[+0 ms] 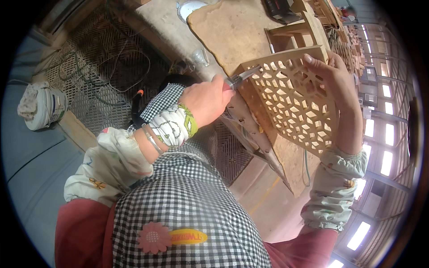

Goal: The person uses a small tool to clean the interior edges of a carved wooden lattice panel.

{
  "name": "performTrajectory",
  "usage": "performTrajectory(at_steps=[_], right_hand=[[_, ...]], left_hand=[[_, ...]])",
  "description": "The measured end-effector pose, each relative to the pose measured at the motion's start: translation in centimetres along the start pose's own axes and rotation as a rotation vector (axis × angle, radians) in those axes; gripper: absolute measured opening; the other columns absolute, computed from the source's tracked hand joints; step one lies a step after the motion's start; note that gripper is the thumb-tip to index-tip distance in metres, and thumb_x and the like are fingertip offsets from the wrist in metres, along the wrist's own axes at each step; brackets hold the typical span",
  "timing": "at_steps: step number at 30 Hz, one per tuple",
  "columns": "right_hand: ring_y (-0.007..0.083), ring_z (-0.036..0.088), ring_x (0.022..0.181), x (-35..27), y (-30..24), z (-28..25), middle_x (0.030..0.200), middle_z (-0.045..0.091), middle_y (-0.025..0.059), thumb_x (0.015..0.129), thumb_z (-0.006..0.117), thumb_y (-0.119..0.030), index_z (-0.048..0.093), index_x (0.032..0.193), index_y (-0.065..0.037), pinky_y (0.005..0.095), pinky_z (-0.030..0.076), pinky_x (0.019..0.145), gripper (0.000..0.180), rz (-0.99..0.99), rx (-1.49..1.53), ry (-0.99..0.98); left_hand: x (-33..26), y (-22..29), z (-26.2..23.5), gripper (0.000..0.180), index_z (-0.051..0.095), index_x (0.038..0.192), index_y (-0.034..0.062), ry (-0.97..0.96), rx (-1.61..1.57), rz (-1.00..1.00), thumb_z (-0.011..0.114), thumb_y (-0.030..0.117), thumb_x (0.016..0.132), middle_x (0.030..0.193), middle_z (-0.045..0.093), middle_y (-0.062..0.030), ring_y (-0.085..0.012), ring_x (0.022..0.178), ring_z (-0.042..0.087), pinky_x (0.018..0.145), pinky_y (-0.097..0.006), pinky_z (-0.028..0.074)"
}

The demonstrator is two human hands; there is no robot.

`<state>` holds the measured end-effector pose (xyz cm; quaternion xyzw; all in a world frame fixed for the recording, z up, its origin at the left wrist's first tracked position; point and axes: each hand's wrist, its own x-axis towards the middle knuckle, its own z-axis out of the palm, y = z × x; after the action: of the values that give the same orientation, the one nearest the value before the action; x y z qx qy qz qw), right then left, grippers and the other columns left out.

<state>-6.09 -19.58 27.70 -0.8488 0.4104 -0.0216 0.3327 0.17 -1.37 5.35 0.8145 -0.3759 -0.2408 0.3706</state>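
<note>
- Holding one pointed metal tool: left hand, closed round the handle; tip at the upper left corner of the pierced wooden panel, exact contact cannot be told.
- Panel: tilted, at the edge of the worktop; right hand gripping its right side, thumb over the rim.
- Risk, slip: tip could skid across the lattice, scoring it or running toward the right thumb; probable cause, a hard or off-line push.
- Risk, breakage: narrow struts could crack if levered.
- Risk, shift: panel could twist, being gripped at one side only.
- Writing: yellow oval patch on checked apron, short lettering; dark box and white bucket, any print unreadable.
</note>
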Motion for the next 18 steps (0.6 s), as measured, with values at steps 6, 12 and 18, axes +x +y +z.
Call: performTrajectory(at_steps=[6, 12, 18], right_hand=[[0.0118, 0.066, 0.081, 1.8, 1.0, -1.4, 0.097, 0.073, 0.0034, 0.090, 0.084, -0.036, 0.068, 0.117, -0.006, 0.0298, 0.050, 0.069, 0.043, -0.022, -0.063, -0.070], [0.0114, 0.065, 0.081, 1.3, 1.1, -1.1, 0.099, 0.072, 0.0038, 0.088, 0.085, -0.036, 0.067, 0.120, -0.005, 0.0277, 0.048, 0.066, 0.049, -0.060, 0.173, -0.152], [0.0127, 0.066, 0.090, 2.8, 2.8, -2.4, 0.103, 0.072, 0.0045, 0.086, 0.084, -0.048, 0.066, 0.124, -0.006, 0.0304, 0.049, 0.074, 0.060, -0.010, 0.203, -0.197]], left_hand=[[1.3, 0.9, 0.0, 0.041, 0.057, 0.107, -0.0007, -0.008, 0.040, 0.005, 0.058, 0.040, 0.104, 0.083, 0.073, -0.0262, -0.0474, 0.082, 0.072, 0.073, -0.057, 0.057], [2.7, 1.4, -0.2, 0.045, 0.059, 0.114, -0.0009, -0.116, -0.028, -0.055, 0.055, 0.043, 0.105, 0.094, 0.074, -0.0264, -0.0477, 0.093, 0.071, 0.084, -0.056, 0.055], [4.4, 0.4, 0.3, 0.051, 0.063, 0.126, 0.0001, -0.228, -0.152, -0.034, 0.052, 0.046, 0.105, 0.109, 0.074, -0.0271, -0.0431, 0.102, 0.072, 0.092, -0.051, 0.054]])
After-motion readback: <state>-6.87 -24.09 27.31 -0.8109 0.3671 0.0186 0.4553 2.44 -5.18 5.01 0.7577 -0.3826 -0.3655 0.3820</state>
